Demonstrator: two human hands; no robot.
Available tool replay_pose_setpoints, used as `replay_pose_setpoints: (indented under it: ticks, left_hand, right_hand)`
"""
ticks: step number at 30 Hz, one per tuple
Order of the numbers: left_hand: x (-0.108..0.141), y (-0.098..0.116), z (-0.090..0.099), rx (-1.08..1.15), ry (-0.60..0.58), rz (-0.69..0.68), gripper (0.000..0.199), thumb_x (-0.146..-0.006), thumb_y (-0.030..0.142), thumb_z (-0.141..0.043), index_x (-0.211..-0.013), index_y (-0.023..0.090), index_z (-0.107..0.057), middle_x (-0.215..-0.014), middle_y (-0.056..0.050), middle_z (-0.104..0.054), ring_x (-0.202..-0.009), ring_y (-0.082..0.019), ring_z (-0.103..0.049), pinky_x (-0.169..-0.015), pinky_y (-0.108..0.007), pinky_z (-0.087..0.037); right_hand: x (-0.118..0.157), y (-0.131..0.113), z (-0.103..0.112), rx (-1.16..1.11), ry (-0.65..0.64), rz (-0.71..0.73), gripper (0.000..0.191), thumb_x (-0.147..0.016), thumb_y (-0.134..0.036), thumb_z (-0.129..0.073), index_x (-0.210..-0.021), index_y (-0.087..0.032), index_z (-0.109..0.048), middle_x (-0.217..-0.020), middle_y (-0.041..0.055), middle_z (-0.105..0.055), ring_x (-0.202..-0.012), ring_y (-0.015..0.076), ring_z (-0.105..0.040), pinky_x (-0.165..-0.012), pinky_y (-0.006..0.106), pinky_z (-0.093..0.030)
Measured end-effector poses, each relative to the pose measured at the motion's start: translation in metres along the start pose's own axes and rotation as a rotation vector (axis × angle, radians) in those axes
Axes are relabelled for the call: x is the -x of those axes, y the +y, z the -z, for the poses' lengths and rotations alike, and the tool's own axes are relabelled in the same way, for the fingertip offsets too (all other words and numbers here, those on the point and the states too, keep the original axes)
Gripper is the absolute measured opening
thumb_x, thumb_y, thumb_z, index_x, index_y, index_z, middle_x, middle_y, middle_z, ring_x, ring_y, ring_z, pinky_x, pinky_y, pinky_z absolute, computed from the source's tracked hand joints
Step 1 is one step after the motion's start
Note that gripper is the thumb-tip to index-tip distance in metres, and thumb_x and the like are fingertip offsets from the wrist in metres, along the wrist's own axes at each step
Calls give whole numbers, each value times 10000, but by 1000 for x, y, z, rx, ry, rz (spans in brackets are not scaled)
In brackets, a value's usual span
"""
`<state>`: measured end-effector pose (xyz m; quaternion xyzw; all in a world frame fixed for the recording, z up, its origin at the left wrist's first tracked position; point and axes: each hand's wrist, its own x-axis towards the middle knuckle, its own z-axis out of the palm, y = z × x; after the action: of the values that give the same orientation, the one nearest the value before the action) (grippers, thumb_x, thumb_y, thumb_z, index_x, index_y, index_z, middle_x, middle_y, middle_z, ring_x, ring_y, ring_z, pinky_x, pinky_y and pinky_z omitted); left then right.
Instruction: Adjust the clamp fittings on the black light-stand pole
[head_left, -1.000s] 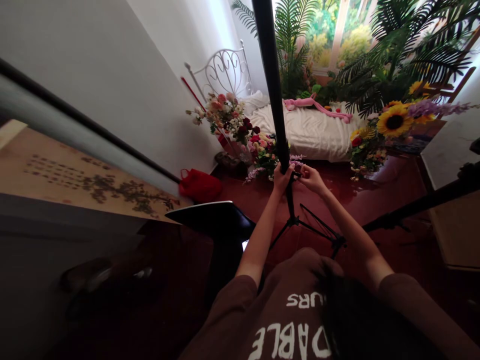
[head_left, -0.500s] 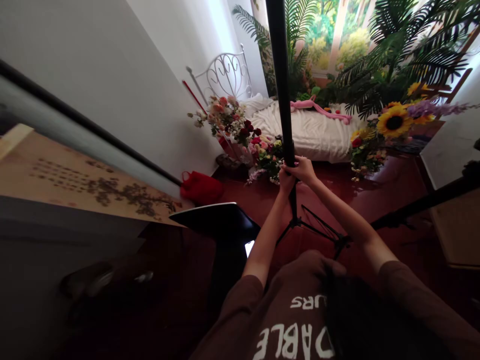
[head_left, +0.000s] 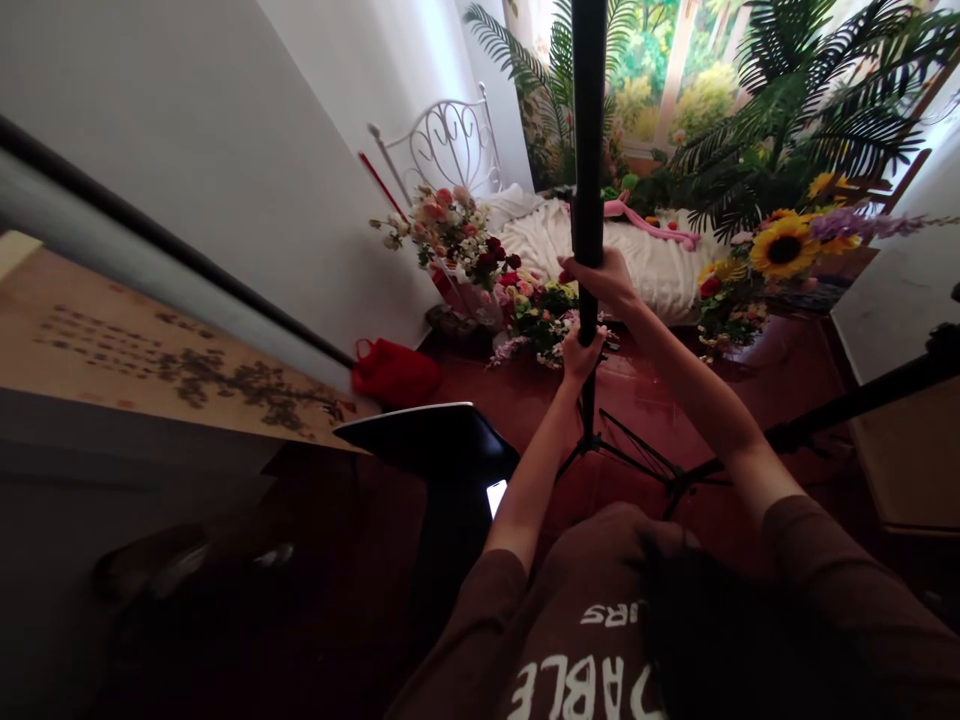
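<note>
From where I sit, the only words I can pick out are on the brown T-shirt (head_left: pixel 570 590) the person wears: 2 lines of white block letters, upside down in this view, reading "ABLE" with a smaller "RS" above it. The dark marks on the tan panel (head_left: pixel 105 345) are too small to read.

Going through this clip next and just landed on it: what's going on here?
A person is handling a floor stand with bare hands. Their right hand grips its upright black pole high up, and their left hand holds it lower down. The stand's tripod legs rest on a glossy red-brown floor. Beyond it are flower arrangements and a bed with a pink plush toy on it.
</note>
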<state>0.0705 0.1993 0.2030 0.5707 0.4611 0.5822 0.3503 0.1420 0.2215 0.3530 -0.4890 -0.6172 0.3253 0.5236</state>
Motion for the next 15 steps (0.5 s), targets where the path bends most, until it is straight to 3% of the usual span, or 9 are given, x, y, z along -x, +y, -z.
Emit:
replay_pose_setpoints:
  ticks: [4,7,10,15]
  left_hand:
    - [-11,15,-5,-54,72,3,191,-724,362,-757,-754,210,-646,-708,-17,-670,-672,-167,-635,-664,-263,-464]
    - [-22,21,-16,17,102,33,261,-757,429,-727,-687,194,-637,-636,-39,-653,-671,-185,-654,-630,-264,-462]
    - [-26,21,-25,42,147,92,324,-768,466,-703,-623,190,-615,-569,-47,-620,-645,-200,-656,-596,-272,-451]
    - [-24,18,-26,-25,207,120,275,-767,370,-693,-584,187,-599,-545,-46,-606,-611,-203,-649,-592,-281,-446]
  right_hand:
    - [-14,-4,3,-70,-21,72,356,-811,-432,-681,-854,-80,-650,-687,10,-634,-743,148,-708,-739,277,-579]
    - [-15,-1,2,-80,-31,71,378,-808,-458,-675,-853,-84,-646,-678,-7,-621,-718,135,-707,-734,276,-580]
    - [-11,0,1,-63,-31,66,409,-778,-507,-704,-817,-106,-633,-661,-8,-616,-699,135,-695,-711,257,-568]
    - [2,0,16,73,-73,156,472,-757,-586,-716,-875,-138,-627,-727,13,-651,-776,162,-679,-695,246,-527]
